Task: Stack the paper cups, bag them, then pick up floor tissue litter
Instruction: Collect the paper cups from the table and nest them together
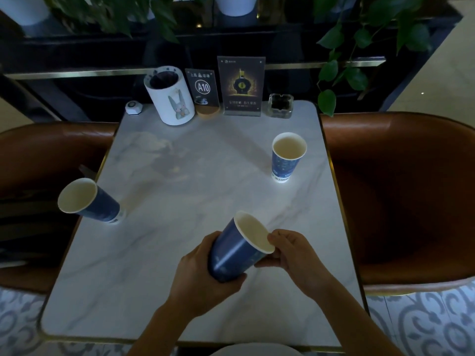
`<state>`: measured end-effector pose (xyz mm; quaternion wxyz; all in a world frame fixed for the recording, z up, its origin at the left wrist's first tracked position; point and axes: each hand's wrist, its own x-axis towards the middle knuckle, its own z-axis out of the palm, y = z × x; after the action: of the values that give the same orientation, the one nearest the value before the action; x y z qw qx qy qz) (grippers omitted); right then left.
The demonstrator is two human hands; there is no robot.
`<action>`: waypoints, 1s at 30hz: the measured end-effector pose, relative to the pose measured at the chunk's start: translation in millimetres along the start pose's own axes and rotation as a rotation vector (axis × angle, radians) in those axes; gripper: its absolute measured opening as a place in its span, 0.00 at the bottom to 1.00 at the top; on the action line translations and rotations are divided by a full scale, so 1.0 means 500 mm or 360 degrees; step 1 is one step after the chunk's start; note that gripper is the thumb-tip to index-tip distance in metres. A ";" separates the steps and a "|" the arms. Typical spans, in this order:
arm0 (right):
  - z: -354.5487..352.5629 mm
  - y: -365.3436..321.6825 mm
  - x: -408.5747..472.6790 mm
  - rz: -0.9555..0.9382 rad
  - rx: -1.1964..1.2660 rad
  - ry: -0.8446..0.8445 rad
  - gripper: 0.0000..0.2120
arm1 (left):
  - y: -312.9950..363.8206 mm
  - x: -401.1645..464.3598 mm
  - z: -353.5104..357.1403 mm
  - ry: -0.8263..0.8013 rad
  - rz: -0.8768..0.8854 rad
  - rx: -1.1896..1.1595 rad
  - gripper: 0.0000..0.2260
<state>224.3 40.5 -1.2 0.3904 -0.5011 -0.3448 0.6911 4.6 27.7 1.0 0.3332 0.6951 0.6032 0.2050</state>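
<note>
A blue paper cup (237, 249) is held tilted above the near middle of the marble table (159, 265), its white mouth facing up and right. My left hand (199, 273) wraps around its base. My right hand (295, 253) pinches its rim from the right side. A second blue cup (286, 156) stands upright near the table's right edge. A third blue cup (90, 200) stands at the left edge, appearing to lean outward. No bag or tissue is visible.
Along the far edge stand a white cylinder holder with a rabbit picture (171, 97), an A10 table sign (203, 89), a menu stand (241, 86), a glass ashtray (280, 105) and a small white call button (133, 107). Brown leather seats (406, 196) flank both sides. Patterned floor lies below.
</note>
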 end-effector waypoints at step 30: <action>-0.117 -0.143 0.331 -0.0525 -0.2639 0.0650 0.15 | -0.009 -0.011 0.001 0.0187 -0.0413 -0.0459 0.26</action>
<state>262.5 224.6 -24.5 0.0488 -0.6816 -0.7285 0.0481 0.8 22.6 -2.3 0.4171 0.5435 0.6705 0.2847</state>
